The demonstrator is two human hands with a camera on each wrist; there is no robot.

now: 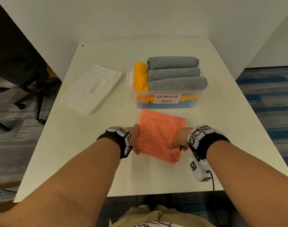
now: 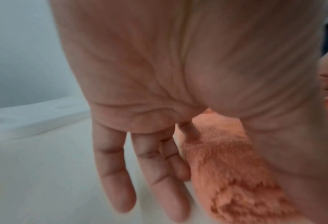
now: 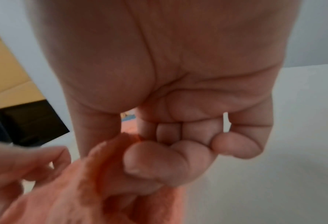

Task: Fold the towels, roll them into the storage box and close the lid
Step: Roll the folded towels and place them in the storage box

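Orange towel (image 1: 159,136) folded flat on the table (image 1: 74,145) at six o'clock of the storage box (image 1: 166,95), left hand (image 1: 135,138) and right hand (image 1: 179,140) both pinching its near edge, lid (image 1: 92,89) off at the box's nine o'clock.

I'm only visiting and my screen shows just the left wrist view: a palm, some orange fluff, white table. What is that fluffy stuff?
Observer: An orange towel, folded flat on the table in front of the person.
Operator: Is the other hand doing anything?
Observer: Yes, the right hand pinches the towel's near right edge between thumb and curled fingers.
Operator: Where will the towel end up?
Observer: Probably in the clear storage box just beyond it, which already holds three rolled grey towels on top.
Operator: Is the box covered?
Observer: No, its white lid lies on the table to the box's left.
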